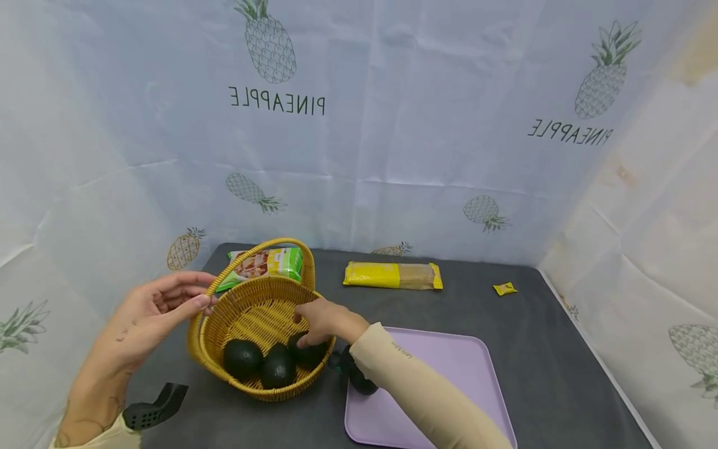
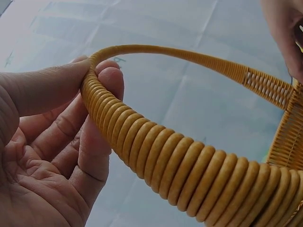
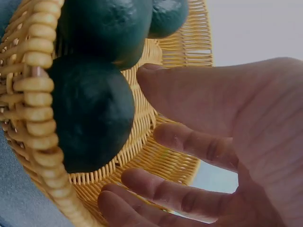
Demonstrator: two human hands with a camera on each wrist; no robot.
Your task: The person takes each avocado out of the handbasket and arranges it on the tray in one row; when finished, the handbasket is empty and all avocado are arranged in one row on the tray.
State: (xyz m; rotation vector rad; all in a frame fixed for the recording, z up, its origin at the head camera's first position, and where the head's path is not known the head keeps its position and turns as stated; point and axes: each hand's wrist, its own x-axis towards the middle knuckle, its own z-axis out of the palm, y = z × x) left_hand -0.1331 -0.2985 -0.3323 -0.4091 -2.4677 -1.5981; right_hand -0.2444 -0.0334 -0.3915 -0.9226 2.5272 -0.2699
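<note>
A yellow woven basket (image 1: 260,393) stands on the left part of the dark table, its handle (image 2: 156,161) rising above it. My left hand (image 1: 148,318) pinches that handle between thumb and fingers on its left side. Inside the basket lie three dark green avocados (image 1: 243,358), grouped toward its near side. Over the basket's right rim reaches my right hand (image 1: 325,321), with its fingers spread and nothing held between them. In the right wrist view its thumb tip is right by the nearest avocado (image 3: 92,113), which lies against the basket wall.
A lilac tray (image 1: 449,362) lies right of the basket, partly under my right forearm. Behind the basket is a green packet (image 1: 288,262). A yellow packet (image 1: 373,275) and a small yellow wrapped piece (image 1: 505,288) lie farther back. Pineapple-print cloth (image 1: 421,125) encloses the table.
</note>
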